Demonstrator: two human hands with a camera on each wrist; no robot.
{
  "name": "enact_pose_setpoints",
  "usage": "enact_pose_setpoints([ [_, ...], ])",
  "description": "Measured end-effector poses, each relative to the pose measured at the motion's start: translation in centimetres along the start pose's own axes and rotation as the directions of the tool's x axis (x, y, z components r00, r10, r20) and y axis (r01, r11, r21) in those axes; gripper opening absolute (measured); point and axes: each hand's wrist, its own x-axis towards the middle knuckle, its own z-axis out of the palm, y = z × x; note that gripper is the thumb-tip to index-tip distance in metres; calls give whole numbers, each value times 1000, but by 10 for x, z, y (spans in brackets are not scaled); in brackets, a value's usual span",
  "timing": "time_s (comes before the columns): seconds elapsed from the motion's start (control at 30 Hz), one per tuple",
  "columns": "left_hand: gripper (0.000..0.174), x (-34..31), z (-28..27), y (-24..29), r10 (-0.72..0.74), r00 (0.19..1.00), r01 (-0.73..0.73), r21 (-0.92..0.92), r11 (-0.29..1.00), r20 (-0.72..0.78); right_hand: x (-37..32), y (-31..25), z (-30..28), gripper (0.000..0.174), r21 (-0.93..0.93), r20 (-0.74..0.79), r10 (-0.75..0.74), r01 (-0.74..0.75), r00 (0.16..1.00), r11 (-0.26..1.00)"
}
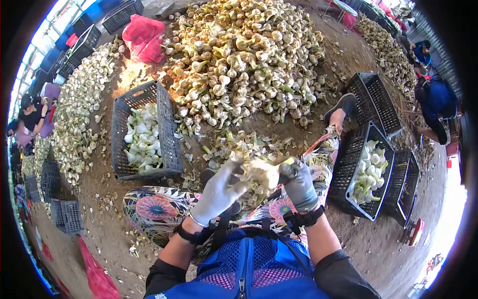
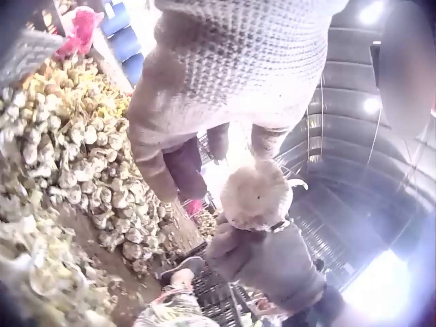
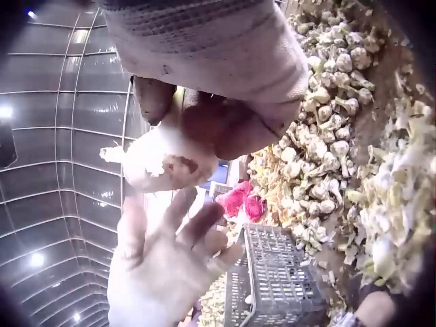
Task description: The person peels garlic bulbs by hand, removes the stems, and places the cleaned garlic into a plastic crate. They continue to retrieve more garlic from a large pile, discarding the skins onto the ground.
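A garlic bulb (image 1: pixel 265 174) with pale, ragged skin is held over the lap. My gloved right hand (image 1: pixel 300 187) pinches it by its green stem, seen from close by in the right wrist view, where a brown torn patch marks the bulb (image 3: pixel 163 163). My gloved left hand (image 1: pixel 217 193) is just left of the bulb, fingers apart and loosely bent. In the left wrist view, one of its fingertips comes right at the edge of the bulb (image 2: pixel 255 197). Loose peelings (image 1: pixel 244 147) lie on the ground below the hands.
A big heap of unpeeled garlic (image 1: pixel 249 60) rises in front. Black crates of cleaned white bulbs stand on the left (image 1: pixel 172 129) and right (image 1: pixel 343 164). A red mesh sack (image 1: pixel 144 39) lies at the back left. Other people sit at both sides.
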Motion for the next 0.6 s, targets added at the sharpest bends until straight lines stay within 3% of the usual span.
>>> enact_pose_setpoints([
  [0.03,15,7,0,0,2,1000,-2,-2,1000,-3,-1,0,2,20,-3,3,0,0,1000,1000],
  [0.1,15,15,-2,-4,-105,988,110,-32,993,115,-3,2,9,22,-197,43,-13,21,999,980],
  [0.17,11,10,2,-5,-19,998,23,-68,997,65,-1,6,15,25,-172,39,-67,73,997,982],
  [0.23,13,-3,3,9,246,947,-280,153,948,208,3,14,10,27,-181,-200,-139,103,970,978],
  [0.27,12,-9,-3,12,167,912,-243,166,956,373,7,20,-8,27,-293,-113,-176,137,978,946],
  [0.3,13,-17,-5,4,160,869,-255,147,956,469,13,31,-19,27,-291,-117,-176,136,977,947],
  [0.37,21,-28,-11,-8,168,837,-341,257,904,521,19,47,-34,24,41,-218,-123,135,968,990],
  [0.4,21,-28,-13,-9,164,837,-337,255,907,523,19,46,-30,23,8,-264,-99,105,959,994],
  [0.43,20,-27,-16,-9,90,888,-268,349,898,451,20,45,-25,23,7,-263,-95,101,960,995],
  [0.5,21,-21,-14,-12,21,930,-192,438,878,366,19,35,-5,23,382,-278,164,-47,947,923],
  [0.53,24,-16,-5,-17,77,967,-194,501,844,244,15,27,10,26,393,-237,176,-71,955,917],
  [0.57,27,-11,5,-19,143,982,-189,558,808,124,16,35,10,25,224,-192,123,-79,974,971],
  [0.6,26,-1,15,-17,313,944,-309,620,721,108,13,41,11,26,63,-107,45,-38,993,997],
])
